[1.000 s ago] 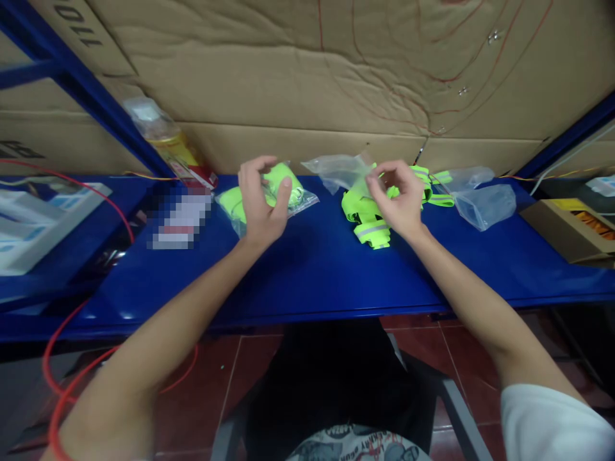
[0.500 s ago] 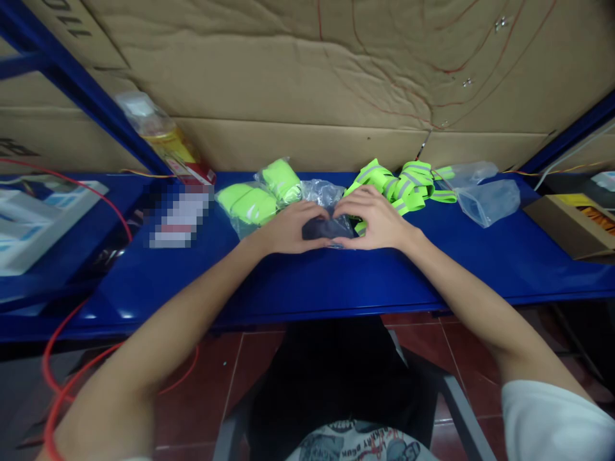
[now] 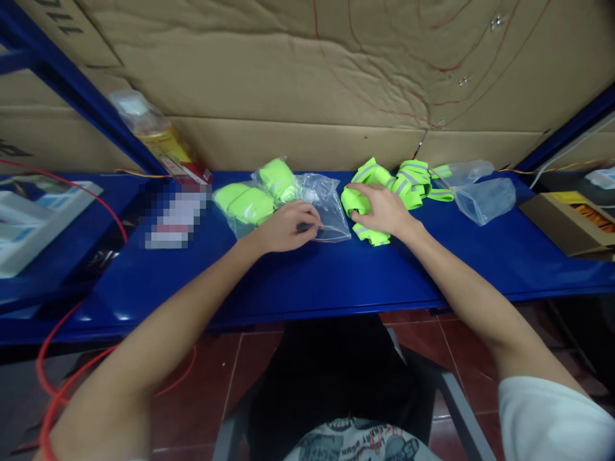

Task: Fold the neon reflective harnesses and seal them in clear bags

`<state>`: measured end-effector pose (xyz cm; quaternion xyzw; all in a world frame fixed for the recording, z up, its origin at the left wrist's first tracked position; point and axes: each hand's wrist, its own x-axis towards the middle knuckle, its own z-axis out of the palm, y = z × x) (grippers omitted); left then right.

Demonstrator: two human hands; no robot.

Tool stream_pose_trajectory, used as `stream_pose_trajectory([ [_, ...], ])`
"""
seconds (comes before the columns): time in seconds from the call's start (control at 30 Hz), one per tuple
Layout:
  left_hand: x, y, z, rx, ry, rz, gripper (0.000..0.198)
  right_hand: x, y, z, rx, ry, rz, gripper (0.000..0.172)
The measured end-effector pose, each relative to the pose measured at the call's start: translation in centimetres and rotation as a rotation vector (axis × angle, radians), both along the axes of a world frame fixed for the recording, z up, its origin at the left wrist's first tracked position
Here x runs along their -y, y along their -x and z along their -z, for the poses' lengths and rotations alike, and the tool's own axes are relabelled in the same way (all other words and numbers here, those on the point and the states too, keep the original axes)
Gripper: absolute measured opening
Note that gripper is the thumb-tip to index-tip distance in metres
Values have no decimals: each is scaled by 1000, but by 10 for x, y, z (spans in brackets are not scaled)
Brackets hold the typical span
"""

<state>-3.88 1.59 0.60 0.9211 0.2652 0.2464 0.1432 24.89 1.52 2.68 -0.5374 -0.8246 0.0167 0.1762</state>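
Note:
My left hand [image 3: 291,225] is closed on the near edge of a clear plastic bag [image 3: 331,200], which lies flat on the blue table. Something small and dark shows between its fingers, too little to name. To the right, my right hand [image 3: 383,210] curls round part of a neon-yellow reflective strap [image 3: 372,171], whose loose end hangs below the fingers. More of the looped neon straps [image 3: 413,179] lie just beyond it. Left of the clear bag are neon-yellow bundles packed in clear bags, one nearer [image 3: 247,203] and one farther back [image 3: 277,179].
Clear plastic bags [image 3: 487,198] lie right of the straps. An open cardboard box [image 3: 557,224] stands at the far right, a bottle with a yellow label [image 3: 166,144] at the back left. Cardboard [image 3: 269,83] lines the back. A red hose [image 3: 45,358] hangs at left.
My two hands were together around the clear bag with a dark area between them. The right hand has moved away to the right onto the neon strap; the bag now lies flatter.

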Motion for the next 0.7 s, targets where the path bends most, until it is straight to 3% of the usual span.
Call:
stream_pose_trajectory([
  [0.13,-2,0,3,-24,-119,-73,28,-3,-2,-2,-164,-56,31,71],
  [0.23,-4,0,6,58,-116,-151,30,-4,-4,-5,-299,-133,54,71],
  [0.37,-4,4,6,130,-126,-244,9,-13,-9,-4,-472,-159,13,69],
  [0.5,-2,6,3,115,-237,-227,25,-38,-14,5,-635,-95,-21,63],
  [0.7,6,-2,-2,88,-212,-111,13,-46,-12,9,-674,30,-53,72],
])
